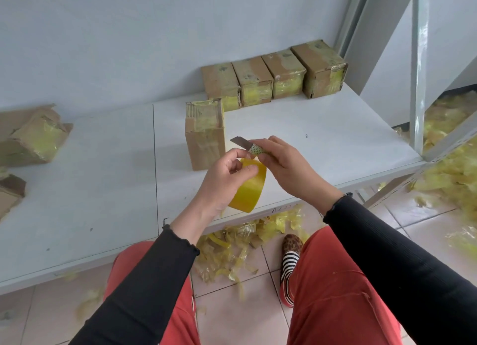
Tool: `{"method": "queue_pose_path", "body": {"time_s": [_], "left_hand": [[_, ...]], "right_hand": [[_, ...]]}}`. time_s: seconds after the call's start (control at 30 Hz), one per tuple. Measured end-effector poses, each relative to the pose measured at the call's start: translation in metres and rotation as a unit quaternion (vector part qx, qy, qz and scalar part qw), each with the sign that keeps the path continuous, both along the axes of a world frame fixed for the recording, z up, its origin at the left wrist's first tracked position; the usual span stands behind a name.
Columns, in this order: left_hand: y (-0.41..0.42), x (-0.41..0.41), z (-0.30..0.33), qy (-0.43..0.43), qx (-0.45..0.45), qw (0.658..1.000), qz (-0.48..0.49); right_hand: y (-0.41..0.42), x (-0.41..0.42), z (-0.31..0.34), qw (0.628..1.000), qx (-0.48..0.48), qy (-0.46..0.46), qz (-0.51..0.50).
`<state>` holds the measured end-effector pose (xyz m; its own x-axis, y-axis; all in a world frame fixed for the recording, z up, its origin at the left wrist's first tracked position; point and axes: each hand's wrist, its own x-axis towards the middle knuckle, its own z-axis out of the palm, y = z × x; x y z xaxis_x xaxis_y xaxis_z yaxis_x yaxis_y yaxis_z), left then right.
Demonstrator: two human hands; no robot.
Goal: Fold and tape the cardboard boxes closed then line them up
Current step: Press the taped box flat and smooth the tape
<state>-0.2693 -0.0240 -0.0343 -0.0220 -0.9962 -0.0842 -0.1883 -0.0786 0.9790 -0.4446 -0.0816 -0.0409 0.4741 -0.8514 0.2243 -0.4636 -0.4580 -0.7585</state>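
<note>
My left hand grips a yellow tape roll above the front edge of the white table. My right hand holds a small utility knife, its blade pointing left just above the roll. Just behind my hands a taped cardboard box stands upright on the table. Several taped boxes stand side by side in a row against the back wall.
Two more worn cardboard boxes, one above the other, lie at the table's left edge. A grey metal rack frame rises at the right. Yellow tape scraps litter the tiled floor under the table and by the rack.
</note>
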Motion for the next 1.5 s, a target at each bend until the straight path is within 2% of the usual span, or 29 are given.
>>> {"method": "queue_pose_path", "body": {"time_s": [0.13,0.2,0.27,0.33,0.4,0.47,0.5,0.6,0.7,0.83,0.9,0.93,1.03,1.1,1.2,1.27,1.33,1.4,1.5], "left_hand": [[-0.01,-0.007,-0.006,-0.019,0.011,1.0,-0.023],[-0.016,-0.012,-0.01,-0.035,0.0,0.999,-0.013],[-0.024,-0.02,-0.014,-0.101,-0.037,0.994,0.003],[-0.031,-0.031,-0.017,-0.223,-0.104,0.969,0.006],[-0.038,-0.044,-0.024,-0.339,-0.177,0.924,-0.006],[-0.046,-0.055,-0.032,-0.39,-0.213,0.896,-0.022],[-0.049,-0.061,-0.037,-0.4,-0.22,0.889,-0.03],[-0.056,-0.069,-0.055,-0.424,-0.231,0.873,-0.071],[-0.059,-0.073,-0.072,-0.481,-0.231,0.838,-0.115],[-0.057,-0.068,-0.073,-0.451,-0.206,0.854,-0.159],[-0.052,-0.055,-0.063,-0.438,-0.217,0.857,-0.165],[-0.05,-0.046,-0.057,-0.422,-0.231,0.862,-0.158],[-0.038,-0.013,-0.038,-0.379,-0.299,0.868,-0.115],[-0.032,0.014,-0.027,-0.379,-0.344,0.856,-0.079],[-0.033,0.058,-0.014,-0.4,-0.375,0.836,0.01],[-0.038,0.085,-0.005,-0.382,-0.353,0.85,0.081],[-0.047,0.103,0.003,-0.345,-0.301,0.881,0.123],[-0.058,0.113,0.008,-0.329,-0.252,0.904,0.106],[-0.073,0.114,0.005,-0.347,-0.211,0.913,0.039]], "right_hand": [[-0.007,-0.007,-0.003,0.998,0.018,-0.031,-0.045],[-0.01,-0.011,-0.004,0.99,0.071,-0.085,-0.084],[-0.015,-0.016,-0.009,0.97,0.148,-0.145,-0.13],[-0.023,-0.023,-0.015,0.94,0.233,-0.193,-0.16],[-0.031,-0.03,-0.021,0.898,0.32,-0.25,-0.173],[-0.04,-0.036,-0.028,0.866,0.375,-0.268,-0.196],[-0.045,-0.038,-0.033,0.863,0.38,-0.25,-0.219],[-0.059,-0.045,-0.047,0.881,0.326,-0.178,-0.293],[-0.067,-0.055,-0.057,0.91,0.253,-0.082,-0.319],[-0.068,-0.061,-0.059,0.926,0.172,0.113,-0.315],[-0.068,-0.06,-0.055,0.924,0.08,0.204,-0.313],[-0.067,-0.057,-0.051,0.925,0.027,0.216,-0.311],[-0.062,-0.03,-0.034,0.948,-0.104,0.153,-0.258],[-0.056,-0.001,-0.022,0.967,-0.145,0.095,-0.185],[-0.047,0.04,-0.005,0.977,-0.182,0.059,-0.093],[-0.045,0.061,0.003,0.978,-0.191,0.05,-0.065],[-0.049,0.075,0.008,0.98,-0.185,0.051,-0.048],[-0.056,0.085,0.007,0.981,-0.178,0.065,-0.035],[-0.065,0.092,0.001,0.981,-0.167,0.093,-0.034]]}}
